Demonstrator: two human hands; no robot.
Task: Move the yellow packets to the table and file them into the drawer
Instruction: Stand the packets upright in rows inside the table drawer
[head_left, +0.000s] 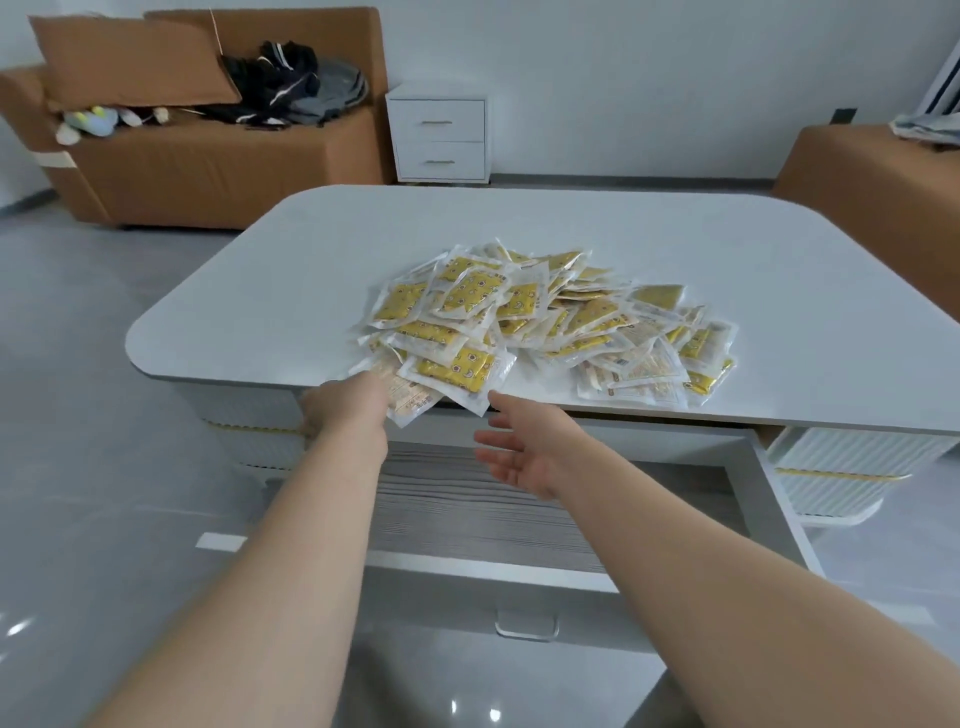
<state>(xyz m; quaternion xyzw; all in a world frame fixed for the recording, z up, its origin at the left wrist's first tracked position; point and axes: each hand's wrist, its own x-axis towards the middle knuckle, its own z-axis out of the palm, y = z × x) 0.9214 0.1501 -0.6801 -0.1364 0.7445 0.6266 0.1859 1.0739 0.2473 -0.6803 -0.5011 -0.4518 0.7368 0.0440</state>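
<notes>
Left grip (345, 408) on packets (415, 402) above open drawer (493, 514)

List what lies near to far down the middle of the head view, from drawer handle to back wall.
First the drawer handle, then the open drawer, the yellow packets, the bare far half of the table, the white nightstand.

The packets (545, 322) lie heaped on the table (322, 270) toward its near edge, a few overhanging the drawer (493, 509), which stands pulled out below on the near side. The left hand (348, 410) touches the heap's near-left corner, and the right hand (530, 447) hangs beside it over the drawer. Far behind the table stands a cabinet (440, 140), with a sofa (208, 171) to its left bearing a box (130, 62) and clothes (280, 83).
</notes>
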